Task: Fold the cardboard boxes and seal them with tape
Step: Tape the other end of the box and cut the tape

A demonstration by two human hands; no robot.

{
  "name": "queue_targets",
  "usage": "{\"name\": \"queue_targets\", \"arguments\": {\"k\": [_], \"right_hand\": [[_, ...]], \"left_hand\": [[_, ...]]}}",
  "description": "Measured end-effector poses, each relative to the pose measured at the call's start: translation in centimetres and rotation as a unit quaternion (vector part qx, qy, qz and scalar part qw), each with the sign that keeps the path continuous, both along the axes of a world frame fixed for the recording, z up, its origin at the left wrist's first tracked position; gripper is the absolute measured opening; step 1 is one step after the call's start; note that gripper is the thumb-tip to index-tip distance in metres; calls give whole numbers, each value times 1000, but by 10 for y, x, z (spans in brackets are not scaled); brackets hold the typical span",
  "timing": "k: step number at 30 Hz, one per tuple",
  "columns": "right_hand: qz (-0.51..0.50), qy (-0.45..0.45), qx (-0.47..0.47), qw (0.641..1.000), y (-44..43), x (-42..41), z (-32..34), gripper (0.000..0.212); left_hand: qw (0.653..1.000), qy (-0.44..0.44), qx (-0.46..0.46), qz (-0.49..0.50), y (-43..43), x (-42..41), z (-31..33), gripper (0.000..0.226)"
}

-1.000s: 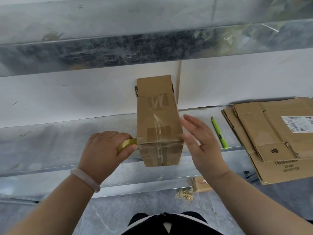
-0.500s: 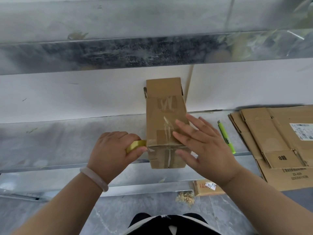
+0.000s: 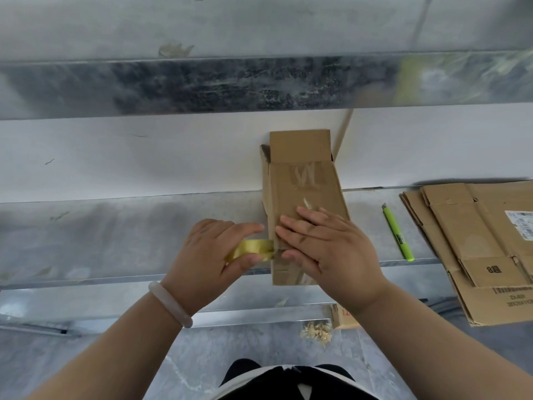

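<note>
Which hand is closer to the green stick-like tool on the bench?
Right. The right hand presses the cardboard box, beside the green tool; the left hand grips the yellow tape roll beyond the box.

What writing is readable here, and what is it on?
"8", then an unclear character: flap of the flattened cardboard.
"W"-like mark, maybe only residue: the box.
Too blurred: the white label, the cardboard's edge print, the green tool's mark, red marks on the floor scrap.
</note>
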State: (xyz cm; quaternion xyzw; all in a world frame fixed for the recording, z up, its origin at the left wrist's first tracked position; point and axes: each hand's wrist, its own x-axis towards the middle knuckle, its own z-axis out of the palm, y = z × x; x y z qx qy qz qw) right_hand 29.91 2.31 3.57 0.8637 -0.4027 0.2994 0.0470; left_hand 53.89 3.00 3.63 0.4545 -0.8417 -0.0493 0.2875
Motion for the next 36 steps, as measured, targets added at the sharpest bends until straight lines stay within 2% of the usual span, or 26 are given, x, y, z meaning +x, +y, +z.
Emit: {"name": "queue_targets", "arguments": {"k": [3, 7, 14, 18, 21, 23, 26, 32, 34, 36], "right_hand": [[1, -2, -15, 1000, 4, 0, -3, 32], [-2, -1, -22, 1000, 6, 0, -3, 30], [-1, -3, -15, 1000, 2, 2, -2, 30], [-5, -9, -15, 1000, 1, 0, -2, 30], [-6, -11, -7, 1000, 2, 0, 0, 30], [-8, -10, -6, 1000, 2, 0, 1, 30], [-8, -6, -9, 1000, 0, 1, 0, 30], [-2, -7, -13, 1000, -1, 0, -1, 30], [-5, -37, -26, 999, 0, -2, 4, 32], [-51, -116, -44, 991, 1, -10, 11, 39]], "left_hand": [[998, -40, -27, -33, -1, 8, -5, 43], [994, -96, -49, -17, -7, 10, -11, 55], [997, -73, 32, 0, -13, 6, -5, 81], [996, 10, 75, -52, -15, 16, -1, 56], [998, 7, 10, -68, -16, 21, -7, 40], [998, -3, -18, -56, -15, 20, -14, 43], [999, -5, -15, -42, -14, 16, -20, 43], [988, 123, 91, -21, -11, 0, -15, 25], [986, 131, 101, -19, -12, -3, -12, 25], [985, 132, 110, -13, -13, -5, -11, 26]]}}
